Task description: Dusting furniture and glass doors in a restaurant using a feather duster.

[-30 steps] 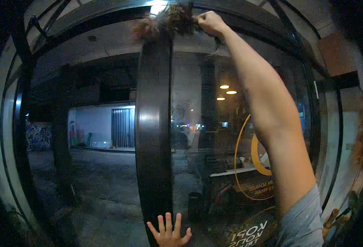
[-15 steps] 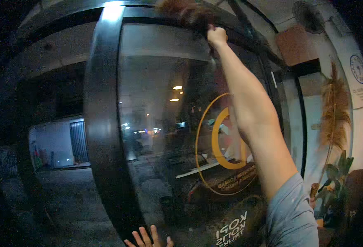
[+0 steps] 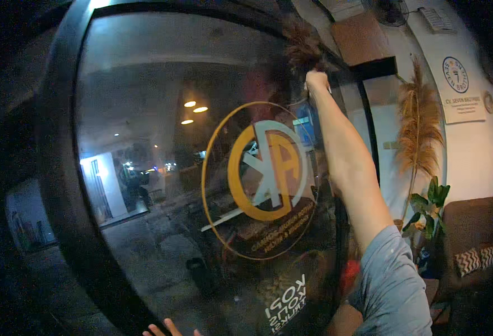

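Note:
My right arm reaches up, and my right hand (image 3: 317, 82) is closed around the handle of a brown feather duster (image 3: 304, 49). The duster's fluffy head is against or close to the upper right part of a large glass pane (image 3: 151, 84) and its dark frame; I cannot tell if it touches. Down at the lower edge, my left hand (image 3: 167, 329) shows only its fingertips, stretched out and apart near the glass. A round yellow and pale blue decal (image 3: 235, 179) is on the pane, with white lettering (image 3: 287, 305) below it.
A dark frame post (image 3: 62, 140) borders the pane on the left. To the right stand dried pampas plumes (image 3: 417, 123), a green leafy plant (image 3: 428, 210) and a brown sofa (image 3: 473, 224) with patterned cushions (image 3: 476, 260). A fan (image 3: 389, 10) hangs high on the right.
The view has turned to the right. My right hand has brought the duster from the top frame rightward and down toward the pane's right side. Less of my left hand shows.

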The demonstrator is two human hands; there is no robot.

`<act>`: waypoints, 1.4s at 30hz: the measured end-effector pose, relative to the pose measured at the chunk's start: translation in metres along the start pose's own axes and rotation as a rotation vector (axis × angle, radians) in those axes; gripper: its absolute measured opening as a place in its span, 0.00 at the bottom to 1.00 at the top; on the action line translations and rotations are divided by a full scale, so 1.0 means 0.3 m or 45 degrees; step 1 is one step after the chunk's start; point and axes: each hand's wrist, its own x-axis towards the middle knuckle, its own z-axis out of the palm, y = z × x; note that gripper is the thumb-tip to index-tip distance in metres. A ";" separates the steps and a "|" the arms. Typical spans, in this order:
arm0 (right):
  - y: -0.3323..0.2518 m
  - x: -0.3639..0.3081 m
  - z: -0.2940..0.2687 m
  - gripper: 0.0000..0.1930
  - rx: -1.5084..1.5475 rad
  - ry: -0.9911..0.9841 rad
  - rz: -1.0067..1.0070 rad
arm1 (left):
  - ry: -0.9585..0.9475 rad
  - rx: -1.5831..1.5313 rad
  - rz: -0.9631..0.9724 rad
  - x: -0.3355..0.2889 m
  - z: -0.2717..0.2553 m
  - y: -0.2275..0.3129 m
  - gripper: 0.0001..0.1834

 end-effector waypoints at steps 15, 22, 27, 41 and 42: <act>1.024 -0.108 -0.721 0.20 -0.025 -0.213 0.295 | 0.029 0.066 -0.010 0.076 -0.029 0.030 0.35; 1.351 -0.495 -0.949 0.18 -0.548 -0.513 0.333 | 0.046 0.173 0.020 0.082 -0.026 0.049 0.39; 1.599 -0.749 -1.149 0.12 -0.233 -0.269 0.766 | 0.046 0.150 0.042 0.085 -0.012 0.073 0.41; 2.360 -1.508 -1.487 0.11 -1.424 -0.794 0.804 | 0.197 0.225 0.165 0.070 0.029 0.000 0.35; 2.376 -1.581 -1.476 0.11 -1.612 -0.941 0.681 | 0.186 0.245 0.193 0.071 0.023 -0.009 0.35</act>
